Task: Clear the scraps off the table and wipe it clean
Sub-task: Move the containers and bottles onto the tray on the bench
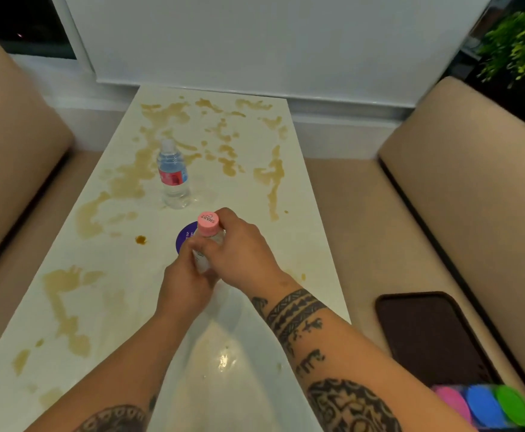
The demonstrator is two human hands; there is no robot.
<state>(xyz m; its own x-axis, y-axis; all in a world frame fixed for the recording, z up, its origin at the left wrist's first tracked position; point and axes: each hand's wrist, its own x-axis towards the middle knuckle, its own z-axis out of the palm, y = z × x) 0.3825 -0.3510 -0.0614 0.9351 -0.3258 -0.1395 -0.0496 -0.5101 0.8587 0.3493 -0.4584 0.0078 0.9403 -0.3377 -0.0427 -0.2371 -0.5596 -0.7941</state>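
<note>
A white table (114, 307) runs away from me, smeared with brown spill stains (121, 185) over most of its top. Both my hands hold a clear bottle with a pink cap (208, 223) over the table's middle. My left hand (186, 285) grips the bottle's lower body. My right hand (242, 247) wraps its neck just under the cap. Half hidden behind my hands lies a round purple lid or cup (185, 238). A small water bottle (174, 176) with a red and blue label stands upright farther back.
Beige bench seats flank the table left (15, 145) and right (473, 169). On the right seat lie a dark phone (426, 335) and pink, blue and green round items (485, 406). A white wall panel closes the far end; a green plant (516, 45) stands at the top right.
</note>
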